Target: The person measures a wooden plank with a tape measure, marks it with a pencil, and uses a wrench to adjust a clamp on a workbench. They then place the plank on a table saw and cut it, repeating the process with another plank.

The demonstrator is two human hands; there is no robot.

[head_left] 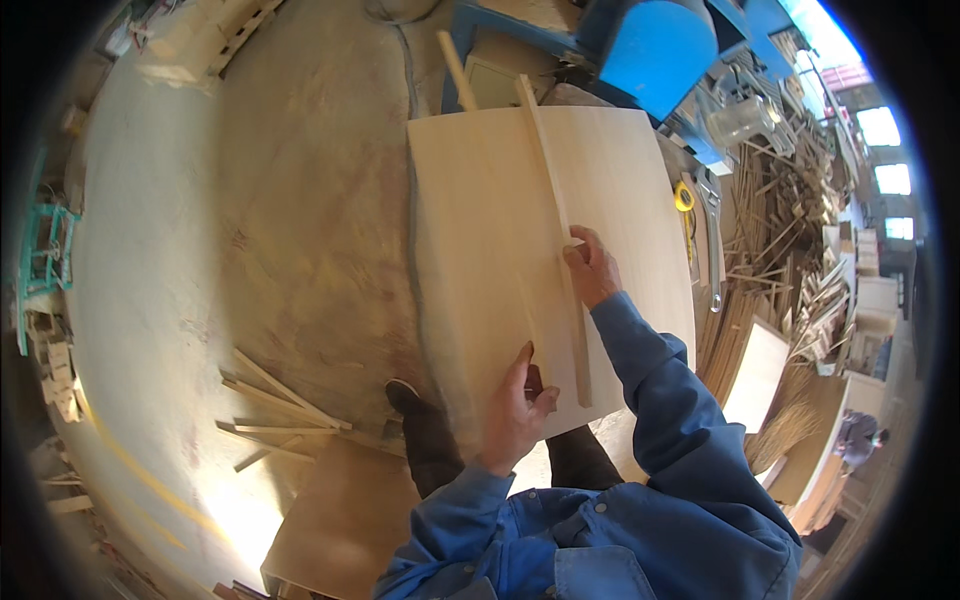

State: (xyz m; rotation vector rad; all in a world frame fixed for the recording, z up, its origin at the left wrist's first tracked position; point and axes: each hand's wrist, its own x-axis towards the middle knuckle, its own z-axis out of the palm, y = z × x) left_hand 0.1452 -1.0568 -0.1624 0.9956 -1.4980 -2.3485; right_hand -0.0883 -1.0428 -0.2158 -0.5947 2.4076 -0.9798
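A large pale wooden panel (480, 220) lies in front of me, its near edge by my body. Along it runs a long, thin wooden strip (550, 165), whose far end sticks out past the panel's far edge. My right hand (595, 268) pinches this strip near its middle, thumb on the left side and fingers over the top. Close to the panel's near edge is my left hand (515, 415), to the left of the strip's near end. Its fingers are bent and stand apart from the thumb, with nothing visible held between them.
A yellow tape measure (684, 196) and a metal wrench-like tool (712, 235) lie right of the panel. Blue machinery (660, 50) stands beyond it. Scrap wood (765, 220) is heaped at the right. Loose strips (285, 405) and a brown board (345, 510) lie at the lower left.
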